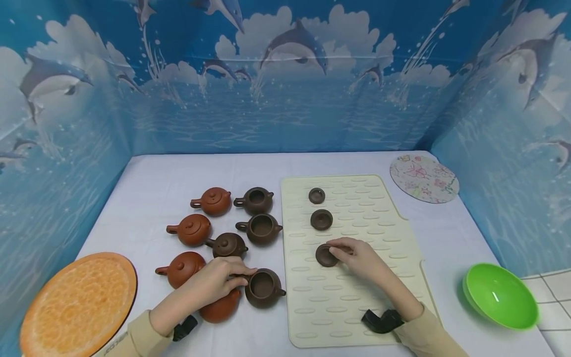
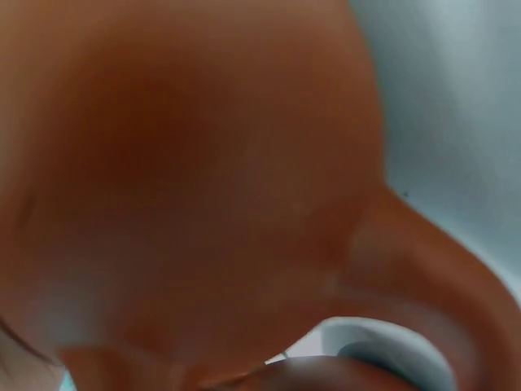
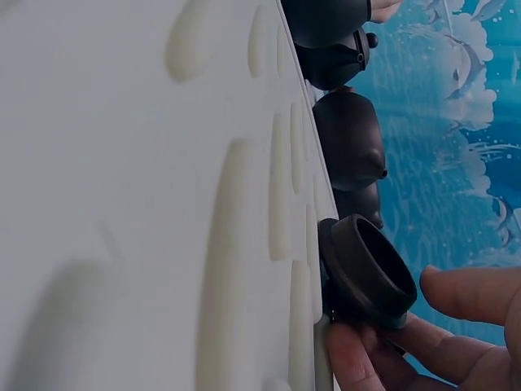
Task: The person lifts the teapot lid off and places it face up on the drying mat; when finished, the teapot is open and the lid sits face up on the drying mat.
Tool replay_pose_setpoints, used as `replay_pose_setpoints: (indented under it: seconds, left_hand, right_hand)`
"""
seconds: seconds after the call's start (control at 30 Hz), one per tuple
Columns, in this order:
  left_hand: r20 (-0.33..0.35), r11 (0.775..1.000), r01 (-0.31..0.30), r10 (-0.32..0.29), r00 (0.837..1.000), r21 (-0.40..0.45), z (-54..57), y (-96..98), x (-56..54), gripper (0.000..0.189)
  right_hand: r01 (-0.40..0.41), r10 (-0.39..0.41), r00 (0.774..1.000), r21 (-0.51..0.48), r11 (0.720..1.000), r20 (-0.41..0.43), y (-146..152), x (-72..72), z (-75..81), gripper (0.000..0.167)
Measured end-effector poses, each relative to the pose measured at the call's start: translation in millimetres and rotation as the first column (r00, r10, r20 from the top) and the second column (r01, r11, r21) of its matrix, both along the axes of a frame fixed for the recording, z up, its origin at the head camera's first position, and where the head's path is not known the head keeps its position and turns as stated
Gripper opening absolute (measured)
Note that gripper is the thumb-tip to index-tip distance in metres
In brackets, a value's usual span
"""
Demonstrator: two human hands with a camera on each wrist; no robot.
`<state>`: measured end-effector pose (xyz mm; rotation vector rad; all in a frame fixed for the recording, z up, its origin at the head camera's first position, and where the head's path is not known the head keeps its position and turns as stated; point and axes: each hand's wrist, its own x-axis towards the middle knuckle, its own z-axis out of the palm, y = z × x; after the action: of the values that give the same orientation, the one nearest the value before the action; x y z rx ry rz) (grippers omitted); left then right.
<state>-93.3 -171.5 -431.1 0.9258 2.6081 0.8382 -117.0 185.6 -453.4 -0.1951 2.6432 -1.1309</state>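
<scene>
My left hand [image 1: 219, 278] pinches the handle side of a dark brown lidless teapot [image 1: 263, 288] at the front. Under that wrist stands a reddish-brown teapot [image 1: 221, 307]; its body and looped handle fill the left wrist view. Over the cream mat [image 1: 308, 317], my right hand [image 1: 359, 255] holds the edge of a dark teapot lid [image 3: 370, 269]. That lid lies upturned and tilted, with its inner ring showing, fingertips under its edge and the thumb close by its rim. Two more dark lids, a medium one [image 1: 321, 219] and a small one [image 1: 316, 196], lie farther back on the mat.
Left of the mat stand several reddish teapots [image 1: 195, 230], a lidded dark teapot [image 1: 228, 245] and two open dark ones [image 1: 262, 228]. An orange round mat [image 1: 76, 307] lies at the left, a green bowl [image 1: 499, 295] at the right, a flowered round mat [image 1: 424, 178] behind.
</scene>
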Motion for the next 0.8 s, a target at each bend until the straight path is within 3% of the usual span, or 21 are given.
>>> replay_pose_setpoints:
  seconds: [0.3, 0.47, 0.6, 0.8]
  left_hand:
    - [-0.017, 0.999, 0.009, -0.010, 1.000, -0.054, 5.5, 1.9, -0.3, 0.028]
    - [-0.054, 1.000, -0.007, 0.006, 0.999, -0.027, 17.7, -1.8, 0.2, 0.026]
    - [-0.121, 0.997, -0.071, 0.073, 0.990, 0.020, 34.1, -11.9, -2.3, 0.024]
    - [-0.210, 0.973, -0.226, 0.229, 0.950, 0.040, 51.3, -34.0, -15.0, 0.030]
  right_hand:
    - [-0.030, 0.029, 0.999, -0.012, 0.999, -0.044, 2, -4.3, 1.8, 0.030]
    - [-0.009, 0.005, 0.997, -0.053, 0.999, -0.078, -4, -7.7, 11.1, 0.031]
    - [-0.020, 0.005, 0.992, -0.118, 0.993, -0.125, -15, -14.0, 22.8, 0.031]
    - [-0.153, 0.122, 0.977, -0.173, 0.973, -0.177, -48, -30.7, 42.2, 0.028]
